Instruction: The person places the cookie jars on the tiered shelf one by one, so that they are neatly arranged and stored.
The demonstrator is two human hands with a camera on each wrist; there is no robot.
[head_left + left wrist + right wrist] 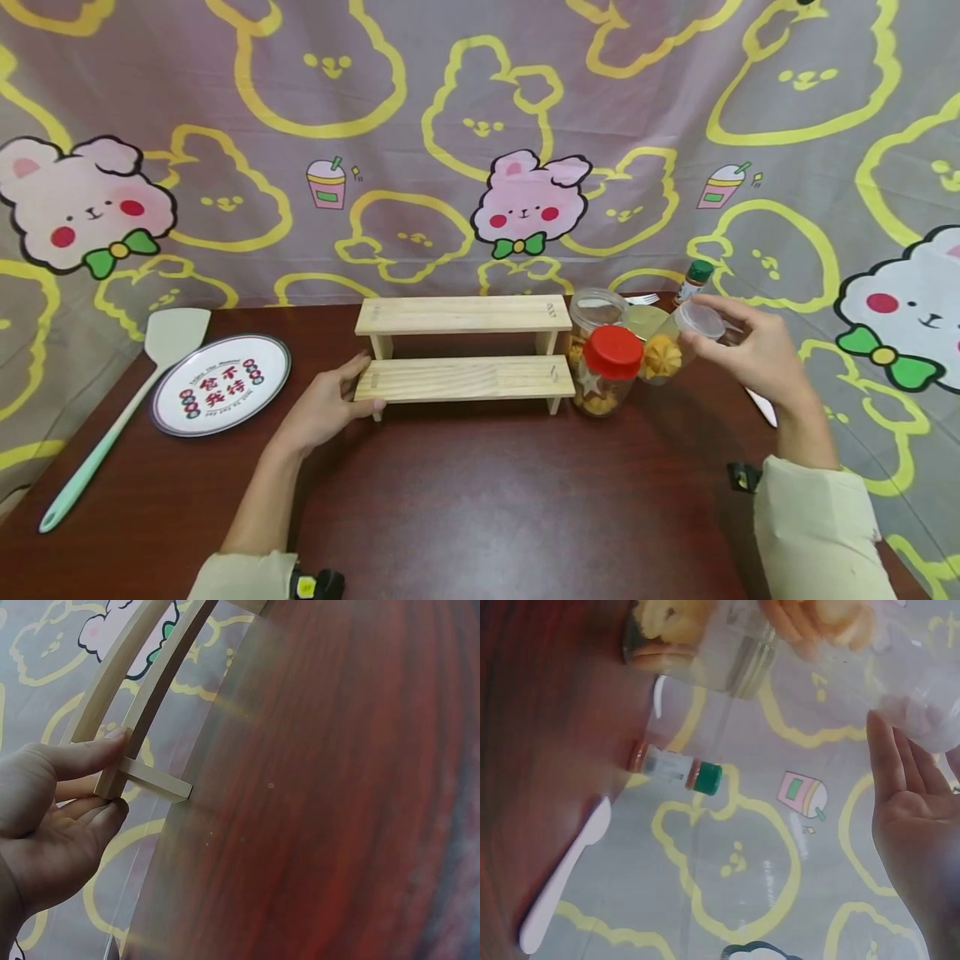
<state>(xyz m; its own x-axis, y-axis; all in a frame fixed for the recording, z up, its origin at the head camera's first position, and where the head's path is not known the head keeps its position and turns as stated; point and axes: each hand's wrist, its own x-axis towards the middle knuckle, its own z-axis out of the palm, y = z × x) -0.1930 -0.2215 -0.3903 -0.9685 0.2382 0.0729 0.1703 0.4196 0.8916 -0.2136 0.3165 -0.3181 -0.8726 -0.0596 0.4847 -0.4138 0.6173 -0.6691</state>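
On the table stands a two-tier wooden rack. My left hand pinches the left end of its lower board, with the thumb on one face and fingers on the other, as the left wrist view shows. At right, my right hand grips a clear jar by its translucent lid. Orange-yellow cookies show inside this tilted jar, also in the right wrist view. Between it and the rack stands a red-lidded jar of cookies. Behind that is another clear-lidded jar, partly hidden.
A green-capped bottle and a fork lie beyond the jars. A white utensil is at the table's right edge. On the left are a printed plate and a spatula. A patterned cloth hangs behind.
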